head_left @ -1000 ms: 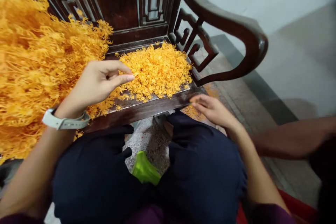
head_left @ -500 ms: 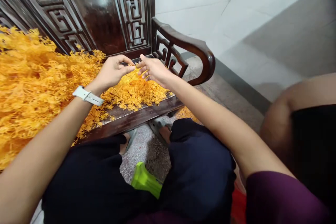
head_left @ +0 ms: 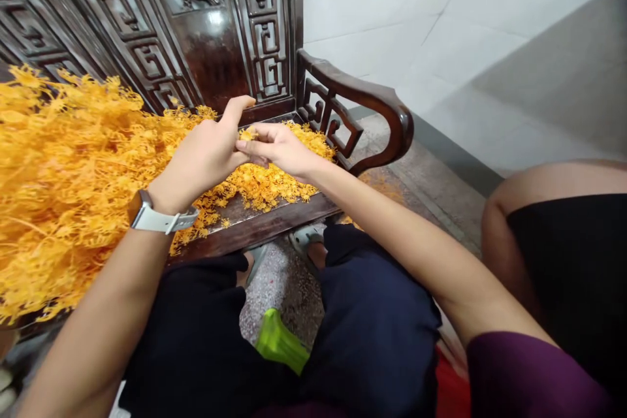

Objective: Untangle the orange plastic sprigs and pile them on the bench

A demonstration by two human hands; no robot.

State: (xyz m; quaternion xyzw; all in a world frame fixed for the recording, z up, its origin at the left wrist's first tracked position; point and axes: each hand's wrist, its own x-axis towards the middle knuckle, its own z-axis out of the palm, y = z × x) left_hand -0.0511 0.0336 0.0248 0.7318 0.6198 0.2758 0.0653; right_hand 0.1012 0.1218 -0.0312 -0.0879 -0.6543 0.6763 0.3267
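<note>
In the head view my right hand (head_left: 289,153) is closed, its thumb and fingertips pinched together at a small yellow plastic flower piece (head_left: 247,134). My left hand (head_left: 206,147), with a pale-strapped watch (head_left: 157,217) on its wrist, is beside it. One left finger stretches up and away, while its lower fingers come close to the right fingertips and are partly hidden. Under both hands, loose yellow flower pieces (head_left: 259,189) lie on the dark wooden bench seat (head_left: 245,227). A big heap of yellow artificial flower sprigs (head_left: 88,183) fills the left side.
The bench has a carved backrest (head_left: 210,55) and a curved armrest (head_left: 372,91) near the white tiled wall (head_left: 382,0). Between my legs shows a bright green plastic piece (head_left: 281,343). Another person's bent leg (head_left: 514,209) is at the right.
My hands have come together, the right fingers closing at a yellow piece. My left hand has turned, one finger now lifted. The whole view has shifted slightly.
</note>
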